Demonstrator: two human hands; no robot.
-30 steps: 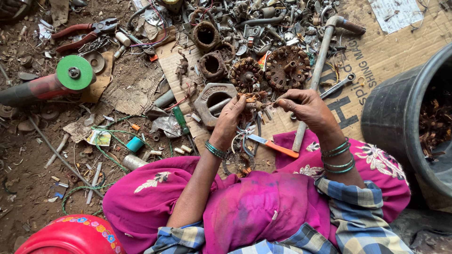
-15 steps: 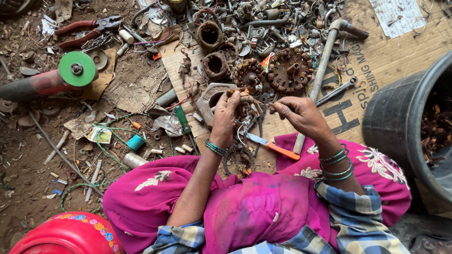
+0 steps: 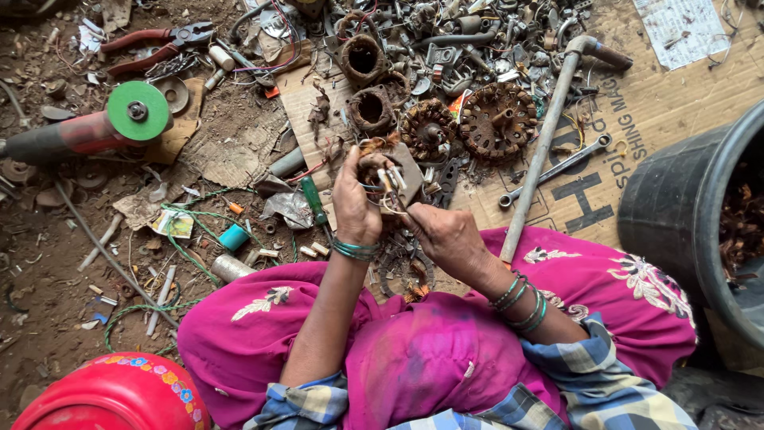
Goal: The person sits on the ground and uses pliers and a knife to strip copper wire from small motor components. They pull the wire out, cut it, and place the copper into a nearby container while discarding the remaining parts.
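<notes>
My left hand (image 3: 354, 203) grips a rusty motor part (image 3: 380, 163) with copper windings and pale wire ends, held above my lap. My right hand (image 3: 446, 232) is closed on the wires at the part's lower right side. Both wrists wear green bangles. I sit on the ground in a pink garment (image 3: 430, 350). Just beyond my hands lie more rusty wound stators (image 3: 497, 119) and round motor housings (image 3: 364, 56) on cardboard (image 3: 637, 111).
A long metal pipe (image 3: 541, 147) and a spanner (image 3: 557, 169) lie right of the hands. A black tub (image 3: 684, 207) with copper scrap stands far right. A green-disc angle grinder (image 3: 95, 127), red cutters (image 3: 151, 44), a screwdriver (image 3: 313, 199) lie left. A red container (image 3: 119, 394) sits bottom left.
My right hand has moved left from near the pipe to join the left hand on the motor part. The left hand lifted the part off the ground towards my lap.
</notes>
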